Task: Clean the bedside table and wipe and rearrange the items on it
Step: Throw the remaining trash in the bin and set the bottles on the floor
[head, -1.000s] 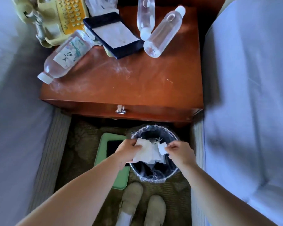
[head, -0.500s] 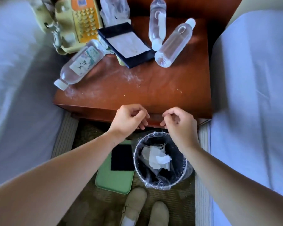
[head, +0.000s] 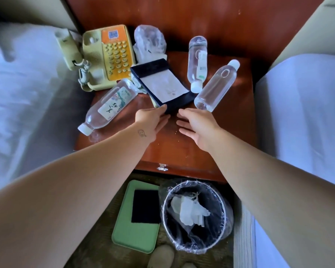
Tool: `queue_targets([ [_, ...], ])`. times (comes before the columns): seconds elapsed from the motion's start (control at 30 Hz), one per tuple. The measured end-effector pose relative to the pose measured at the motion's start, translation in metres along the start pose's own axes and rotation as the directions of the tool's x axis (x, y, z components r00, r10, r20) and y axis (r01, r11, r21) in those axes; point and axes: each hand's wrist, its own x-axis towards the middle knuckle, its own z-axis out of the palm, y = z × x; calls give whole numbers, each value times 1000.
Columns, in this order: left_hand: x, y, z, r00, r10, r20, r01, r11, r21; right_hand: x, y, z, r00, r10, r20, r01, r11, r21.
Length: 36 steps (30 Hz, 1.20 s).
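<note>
The bedside table (head: 230, 132) stands between two beds, its wooden top marked with pale smears and specks. At its middle lies a dark blue notepad (head: 162, 84) with white paper. The left hand (head: 150, 120) reaches over the top, fingers straight and touching the notepad's near corner. The right hand (head: 197, 124) hovers just beside it, fingers relaxed and slightly spread, holding nothing. A labelled bottle (head: 108, 107) lies on its side to the left, and two clear bottles (head: 197, 62) (head: 216, 86) lie to the right. A yellow telephone (head: 108, 55) sits at the back left. On the floor below, a lined bin (head: 195, 215) holds crumpled tissue (head: 188, 209), beside a green tray (head: 135, 217).
</note>
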Motion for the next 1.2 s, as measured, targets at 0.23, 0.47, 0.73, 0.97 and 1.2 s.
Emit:
queue_targets([
  [0.23, -6, 0, -32, 999, 31, 20, -33, 994, 106, 0, -3, -2, 996, 74, -49, -67, 991, 118],
  [0.47, -30, -6, -79, 976, -73, 204, 13, 959, 283, -25, 10, -11, 988, 89, -126, -90, 996, 0],
  [0.73, -72, -32, -95, 907, -236, 350, -86, 709, 700, -70, 38, -75, 988, 155, -13, -135, 812, -568],
  [0.97, -85, -56, -56, 884, -165, 438, -358, 367, 859, -90, 45, -113, 980, 166, -113, -198, 700, -686],
  [1.2, -66, -36, -31, 920, 141, 366, -387, 172, 906, -78, 47, -112, 975, -58, -214, -188, 297, -936],
])
